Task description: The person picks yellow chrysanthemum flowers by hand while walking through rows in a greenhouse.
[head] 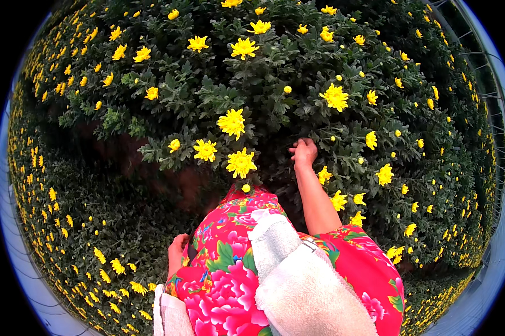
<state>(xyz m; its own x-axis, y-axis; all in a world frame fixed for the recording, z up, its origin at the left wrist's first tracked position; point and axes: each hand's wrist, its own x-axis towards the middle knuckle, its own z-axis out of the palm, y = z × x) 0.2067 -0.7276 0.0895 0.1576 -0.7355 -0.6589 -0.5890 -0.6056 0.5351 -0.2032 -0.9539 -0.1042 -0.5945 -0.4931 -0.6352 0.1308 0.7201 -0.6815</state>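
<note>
Yellow chrysanthemum blooms [241, 163] on leafy green plants spread before me. My right hand [304, 152] reaches among the dark leaves [277, 166], right of the blooms nearest my body. Its fingers are curled, and whether anything is between them is hidden. At my left side, my left hand [180, 242] hangs beside the red floral garment [231, 269], partly covered by it, so its fingers do not show fully. A pale towel [315, 290] lies over the front of the garment.
Chrysanthemum plants with many yellow flowers [335, 97] surround me on all sides. Reddish-brown soil [189, 185] shows between the plants ahead and to the left. A metal frame and pale sheeting [498, 248] curve along the right rim.
</note>
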